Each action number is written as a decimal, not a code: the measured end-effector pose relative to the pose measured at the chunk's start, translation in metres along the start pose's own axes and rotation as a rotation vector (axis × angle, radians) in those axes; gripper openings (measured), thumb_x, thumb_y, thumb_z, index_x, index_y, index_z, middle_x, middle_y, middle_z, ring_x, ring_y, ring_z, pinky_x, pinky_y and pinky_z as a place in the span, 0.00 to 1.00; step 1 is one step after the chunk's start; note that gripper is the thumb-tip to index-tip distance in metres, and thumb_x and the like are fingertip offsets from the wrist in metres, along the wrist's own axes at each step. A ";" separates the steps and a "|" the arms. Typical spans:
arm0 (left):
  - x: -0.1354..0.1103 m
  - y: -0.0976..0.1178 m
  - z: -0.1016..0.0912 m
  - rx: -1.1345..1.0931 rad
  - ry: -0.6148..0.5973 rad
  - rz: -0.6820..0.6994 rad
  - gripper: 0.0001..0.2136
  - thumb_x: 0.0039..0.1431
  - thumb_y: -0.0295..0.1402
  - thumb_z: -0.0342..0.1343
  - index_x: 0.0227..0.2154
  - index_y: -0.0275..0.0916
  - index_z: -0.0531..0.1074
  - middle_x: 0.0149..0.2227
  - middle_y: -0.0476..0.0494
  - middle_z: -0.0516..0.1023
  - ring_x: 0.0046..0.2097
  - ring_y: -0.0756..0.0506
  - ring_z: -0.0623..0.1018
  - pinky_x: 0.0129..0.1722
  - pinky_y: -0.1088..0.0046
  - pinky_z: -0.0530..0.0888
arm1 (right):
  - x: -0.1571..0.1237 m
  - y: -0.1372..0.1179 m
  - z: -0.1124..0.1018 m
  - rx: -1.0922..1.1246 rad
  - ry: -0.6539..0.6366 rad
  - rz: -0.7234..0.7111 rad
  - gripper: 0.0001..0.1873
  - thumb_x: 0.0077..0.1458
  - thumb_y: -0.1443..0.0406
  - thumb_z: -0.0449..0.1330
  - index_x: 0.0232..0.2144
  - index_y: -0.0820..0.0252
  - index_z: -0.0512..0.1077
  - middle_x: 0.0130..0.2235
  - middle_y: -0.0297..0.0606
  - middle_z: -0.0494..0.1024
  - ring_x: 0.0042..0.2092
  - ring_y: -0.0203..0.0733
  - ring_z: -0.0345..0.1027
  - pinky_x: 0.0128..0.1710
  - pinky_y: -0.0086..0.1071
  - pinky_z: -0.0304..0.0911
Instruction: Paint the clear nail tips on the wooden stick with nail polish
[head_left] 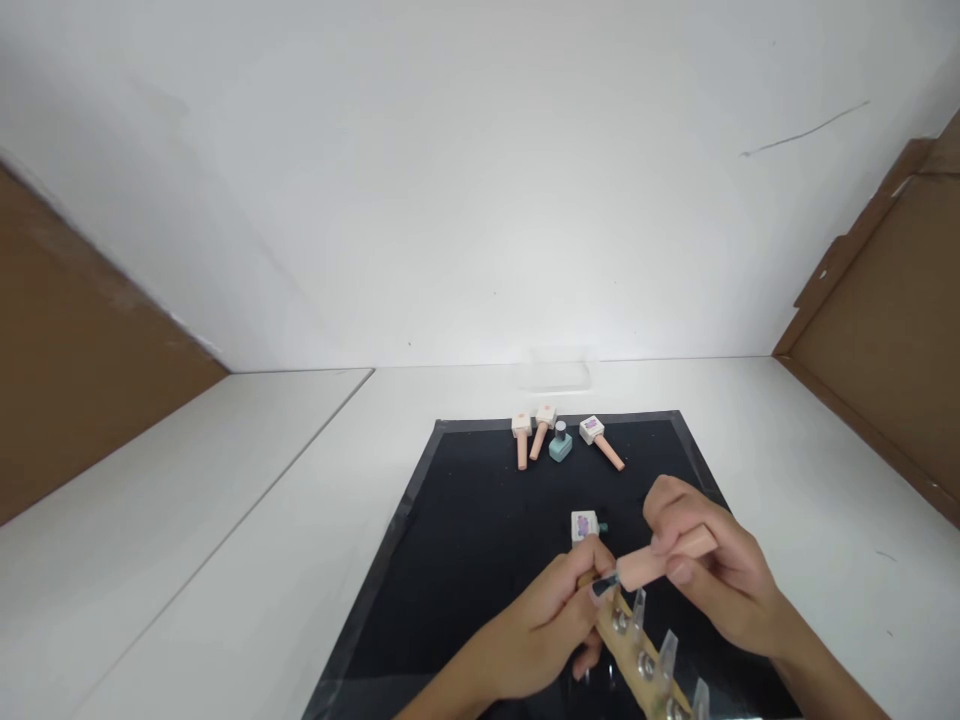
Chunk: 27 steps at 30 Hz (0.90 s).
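My left hand (551,620) is closed around the upper end of a wooden nail-tip stand (621,652), with several clear false nail tips (666,655) standing up from it on round metal mounts. Between the fingers of my right hand (716,575) is a nail polish brush (637,568), held by its long pink cap. Its tip meets a dark green false nail (604,583) beside my left thumb; the bristles are hard to make out. Just beyond my left fingers lies an uncapped white nail polish bottle (584,526), its dark green neck pointing right.
Across the back of the black mat (465,520) are several polish bottles: a cream one (521,425), another cream one (547,414), a small teal one (560,447) and a white one (592,430). A clear plastic piece (555,376) lies behind them, near the white wall (480,200).
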<state>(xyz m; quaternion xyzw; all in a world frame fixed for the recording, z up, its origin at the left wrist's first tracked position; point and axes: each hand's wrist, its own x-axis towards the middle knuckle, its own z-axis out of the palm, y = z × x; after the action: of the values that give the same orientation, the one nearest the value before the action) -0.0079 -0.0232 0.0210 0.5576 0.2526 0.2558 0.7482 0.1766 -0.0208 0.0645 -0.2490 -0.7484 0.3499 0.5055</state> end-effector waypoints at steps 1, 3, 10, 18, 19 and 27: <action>0.000 0.000 0.000 0.008 -0.002 0.002 0.21 0.56 0.55 0.44 0.28 0.40 0.55 0.22 0.56 0.60 0.18 0.58 0.59 0.17 0.82 0.58 | 0.001 -0.001 0.000 -0.017 -0.005 -0.002 0.05 0.62 0.62 0.51 0.35 0.54 0.66 0.28 0.34 0.65 0.31 0.40 0.59 0.27 0.32 0.55; 0.001 0.000 0.001 0.018 -0.006 0.020 0.21 0.56 0.55 0.43 0.28 0.40 0.54 0.22 0.57 0.59 0.18 0.58 0.59 0.17 0.82 0.57 | 0.001 -0.002 -0.001 -0.043 0.007 -0.011 0.05 0.62 0.63 0.50 0.34 0.55 0.65 0.27 0.34 0.65 0.30 0.40 0.59 0.27 0.32 0.56; -0.001 -0.003 -0.001 0.073 0.004 0.034 0.20 0.58 0.53 0.42 0.27 0.40 0.55 0.22 0.56 0.59 0.18 0.58 0.59 0.16 0.82 0.55 | 0.000 0.002 0.000 -0.064 0.126 0.019 0.08 0.62 0.64 0.51 0.29 0.55 0.63 0.25 0.32 0.61 0.27 0.39 0.56 0.26 0.32 0.55; 0.000 -0.002 -0.002 0.082 -0.011 0.032 0.22 0.54 0.57 0.43 0.28 0.40 0.55 0.22 0.57 0.59 0.18 0.58 0.59 0.16 0.82 0.57 | 0.001 0.001 0.002 0.084 0.073 0.029 0.08 0.61 0.58 0.52 0.33 0.54 0.66 0.27 0.33 0.63 0.30 0.39 0.58 0.27 0.32 0.56; 0.000 -0.002 -0.001 0.082 -0.010 0.031 0.22 0.54 0.57 0.43 0.28 0.40 0.55 0.21 0.57 0.59 0.18 0.58 0.59 0.16 0.82 0.57 | 0.002 0.000 0.002 0.072 0.040 0.021 0.08 0.61 0.59 0.52 0.33 0.54 0.67 0.27 0.33 0.64 0.30 0.39 0.59 0.27 0.31 0.56; 0.000 -0.001 0.001 0.098 -0.012 0.062 0.20 0.57 0.55 0.41 0.27 0.40 0.54 0.21 0.56 0.59 0.18 0.58 0.59 0.17 0.82 0.56 | 0.001 0.000 0.002 -0.038 0.040 0.016 0.09 0.61 0.63 0.51 0.29 0.56 0.63 0.25 0.32 0.62 0.28 0.38 0.58 0.26 0.31 0.55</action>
<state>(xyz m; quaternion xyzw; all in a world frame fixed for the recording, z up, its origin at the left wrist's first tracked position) -0.0066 -0.0242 0.0198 0.6027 0.2431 0.2629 0.7131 0.1744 -0.0203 0.0650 -0.2716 -0.7426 0.3346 0.5126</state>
